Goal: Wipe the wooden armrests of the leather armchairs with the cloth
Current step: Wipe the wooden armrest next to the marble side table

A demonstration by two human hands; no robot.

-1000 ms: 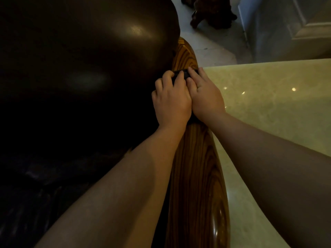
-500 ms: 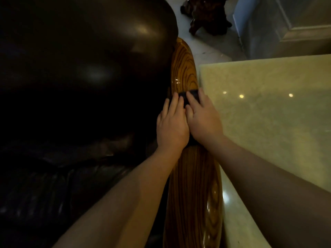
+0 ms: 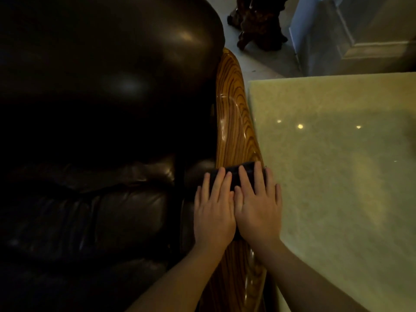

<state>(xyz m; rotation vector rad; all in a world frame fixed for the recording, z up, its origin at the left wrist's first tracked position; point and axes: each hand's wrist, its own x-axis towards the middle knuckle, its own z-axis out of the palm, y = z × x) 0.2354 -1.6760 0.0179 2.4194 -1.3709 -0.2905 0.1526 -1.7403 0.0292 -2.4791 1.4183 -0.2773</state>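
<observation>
A glossy striped wooden armrest [image 3: 234, 122] runs from the far end toward me along the right side of a dark leather armchair [image 3: 108, 109]. A small dark cloth [image 3: 235, 176] lies across the armrest about halfway along. My left hand [image 3: 213, 212] and my right hand [image 3: 258, 208] lie side by side, palms down, pressing the cloth onto the wood. The fingers are spread flat over it, and most of the cloth is hidden under them.
A pale green stone tabletop [image 3: 337, 176] stands close against the armrest's right side. At the far end, a dark carved wooden piece [image 3: 258, 21] sits on the light floor, and a white wall base [image 3: 360, 41] is at top right.
Both hands have slid the cloth along the armrest toward me, from its far end by the backrest to about its middle. The fingers have flattened out.
</observation>
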